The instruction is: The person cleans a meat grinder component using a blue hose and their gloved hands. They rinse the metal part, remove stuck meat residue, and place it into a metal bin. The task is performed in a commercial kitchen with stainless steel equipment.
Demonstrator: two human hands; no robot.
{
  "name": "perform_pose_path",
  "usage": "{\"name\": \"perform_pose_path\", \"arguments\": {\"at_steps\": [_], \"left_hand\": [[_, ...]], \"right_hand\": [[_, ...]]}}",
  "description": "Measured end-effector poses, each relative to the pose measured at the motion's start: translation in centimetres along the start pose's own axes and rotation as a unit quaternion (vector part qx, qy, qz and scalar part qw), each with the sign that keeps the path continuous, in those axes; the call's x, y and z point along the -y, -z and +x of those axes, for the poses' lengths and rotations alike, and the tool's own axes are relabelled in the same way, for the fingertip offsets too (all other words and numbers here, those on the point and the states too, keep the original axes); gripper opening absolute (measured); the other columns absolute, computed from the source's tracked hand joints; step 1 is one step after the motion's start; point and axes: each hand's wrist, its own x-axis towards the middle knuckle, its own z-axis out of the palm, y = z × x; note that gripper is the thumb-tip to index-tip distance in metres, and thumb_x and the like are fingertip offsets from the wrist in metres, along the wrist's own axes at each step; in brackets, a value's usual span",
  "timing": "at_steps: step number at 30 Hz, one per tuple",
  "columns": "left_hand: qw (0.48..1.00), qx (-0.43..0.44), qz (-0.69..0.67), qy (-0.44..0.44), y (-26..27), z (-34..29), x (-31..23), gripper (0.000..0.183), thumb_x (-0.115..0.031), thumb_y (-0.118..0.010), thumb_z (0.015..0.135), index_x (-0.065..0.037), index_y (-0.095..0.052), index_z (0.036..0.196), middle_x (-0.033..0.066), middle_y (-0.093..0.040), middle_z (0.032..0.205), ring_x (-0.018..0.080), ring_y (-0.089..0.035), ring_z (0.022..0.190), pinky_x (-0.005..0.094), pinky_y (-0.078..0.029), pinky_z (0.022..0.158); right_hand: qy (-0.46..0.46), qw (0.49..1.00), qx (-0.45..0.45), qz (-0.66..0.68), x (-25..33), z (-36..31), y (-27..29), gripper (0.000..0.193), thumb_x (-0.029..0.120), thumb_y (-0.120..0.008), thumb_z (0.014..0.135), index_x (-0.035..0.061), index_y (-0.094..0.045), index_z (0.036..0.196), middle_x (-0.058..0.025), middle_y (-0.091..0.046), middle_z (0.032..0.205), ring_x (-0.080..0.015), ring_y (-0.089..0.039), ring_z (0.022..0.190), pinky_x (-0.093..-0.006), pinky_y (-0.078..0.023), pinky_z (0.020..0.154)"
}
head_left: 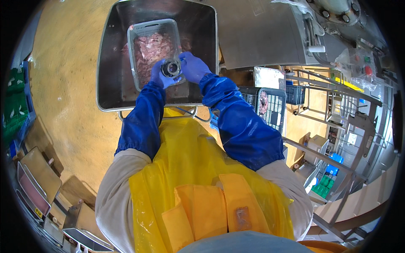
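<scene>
A dark, round metal ring-shaped part [171,68] with a hole in its middle is held over a metal bin. My left hand [157,76], in a blue glove, is closed round its left and lower side. My right hand [195,68], gloved in blue too, has its bent fingers against the ring's right edge. Below the hands, a grey plastic basket [132,55] stands in the bin with pink, raw-looking meat pieces [152,47] inside. The dark metal bin [202,25] surrounds the basket. My hands hide the basket's lower right part.
A steel machine [261,33] stands beside the bin at the far right. Nearer on the right is a dark slatted crate [274,113] with a ring-shaped, meat-smeared piece [263,102] on it. Metal rails [320,158] run along the right. Green crates [14,105] stand at far left.
</scene>
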Motion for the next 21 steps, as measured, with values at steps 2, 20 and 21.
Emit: {"name": "perform_pose_path", "arguments": {"at_steps": [2, 20, 21], "left_hand": [[0.999, -0.044, -0.03, 0.011, -2.0, -1.1, 0.1, 0.056, -0.05, -0.048, 0.089, -0.012, -0.055, 0.13, 0.0168, -0.058, 0.129, 0.0386, -0.053, 0.117, 0.0612, -0.035, 0.103], [0.993, 0.025, -0.1, -0.063, 0.6, 2.1, 1.5, 0.069, -0.056, -0.047, 0.085, -0.004, -0.054, 0.13, 0.0245, -0.05, 0.136, 0.0457, -0.044, 0.125, 0.0603, -0.037, 0.102], [0.989, 0.057, -0.072, -0.113, 2.6, 3.2, 0.7, 0.075, -0.06, -0.046, 0.085, -0.002, -0.051, 0.132, 0.0253, -0.048, 0.138, 0.0458, -0.041, 0.128, 0.0597, -0.034, 0.105]], "right_hand": [[-0.005, 1.0, -0.002, 0.004, 0.1, -0.6, 0.0, 0.033, 0.024, -0.046, 0.096, 0.0082, -0.054, 0.124, -0.026, -0.065, 0.112, -0.0433, -0.062, 0.105, -0.0505, -0.047, 0.092], [0.093, 0.996, -0.003, -0.019, -3.1, -2.6, -2.3, 0.03, 0.024, -0.045, 0.095, 0.0123, -0.055, 0.12, -0.0223, -0.068, 0.102, -0.0436, -0.065, 0.091, -0.0534, -0.051, 0.082], [0.046, 0.997, -0.047, 0.052, -2.0, -2.8, -1.3, 0.03, 0.024, -0.044, 0.095, 0.0125, -0.056, 0.12, -0.0226, -0.067, 0.104, -0.0435, -0.065, 0.093, -0.054, -0.05, 0.083]]}}
